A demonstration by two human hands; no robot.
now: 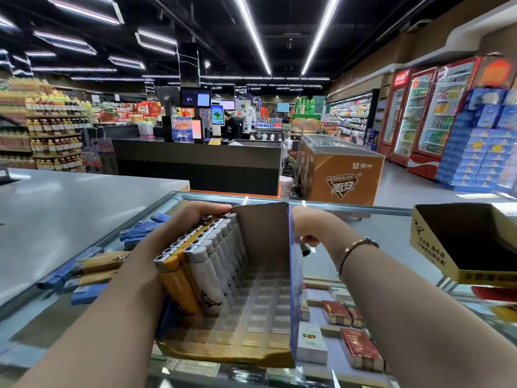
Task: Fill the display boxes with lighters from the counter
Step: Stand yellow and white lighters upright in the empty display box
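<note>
Loose lighters (92, 268), blue + tan, slim plastic w/ metal tops, lie on glass counter (391, 228) far left. Your left hand (167, 236) curls round lighter rows (207, 261) at left side of display box (263, 289), pressing them. Step: packing 1st box; ribbed clear tray mostly unfilled. Your right hand (310, 231) steadies right cardboard wall, fingers curled, pinching small dark item, can't ID. Next: grab more from left pile. 2nd box (430, 247) far right, looks empty.

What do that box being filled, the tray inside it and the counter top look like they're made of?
Display box: likely printed cardboard, with a matte brown inner wall and thin folded edges. Insert tray: seemingly clear moulded plastic, glossy and see-through. Counter top: apparently glass, since packs show through it and it reflects light.
</note>
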